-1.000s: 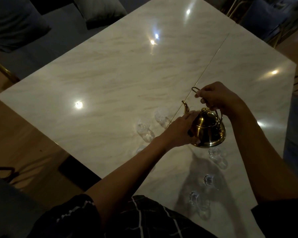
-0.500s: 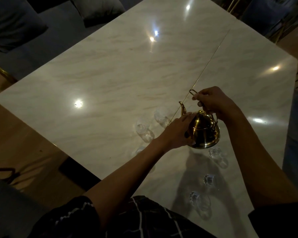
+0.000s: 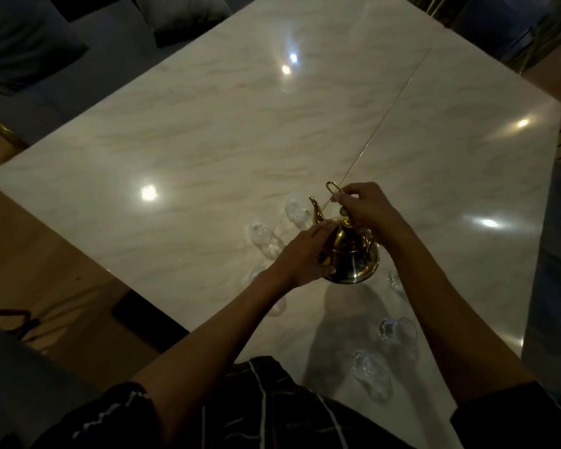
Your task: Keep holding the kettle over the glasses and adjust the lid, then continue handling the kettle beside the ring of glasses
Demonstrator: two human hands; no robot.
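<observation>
Brass-coloured metal catches what light there is: a small golden teapot [image 3: 350,254] stands on the marble table [image 3: 208,150], toward its near edge and just right of the thin seam [image 3: 386,118] that runs across the surface from the far edge. The right hand [image 3: 366,209] comes over the pot from the right, its fingers curled round the wire handle [image 3: 334,189], which stands raised above the lid; the handle's looped end sticks out past the fingertips. The left hand [image 3: 305,254] lies against the pot's left side, fingers held together and laid along the body just under the spout [image 3: 316,210], the thumb low near the base. Whether the pot's base rests fully on the table cannot be told from here. Clear drinking glasses stand around it: two glasses [image 3: 293,212] just beyond the left hand toward the far side, one glass [image 3: 397,330] and another glass [image 3: 371,374] close to the near edge, under the right forearm. Bright ceiling reflections [image 3: 148,192] dot the surface. A dark striped garment [image 3: 256,416] fills the bottom of the view, and cushioned seats [image 3: 182,17] stand past the table's far left corner.
</observation>
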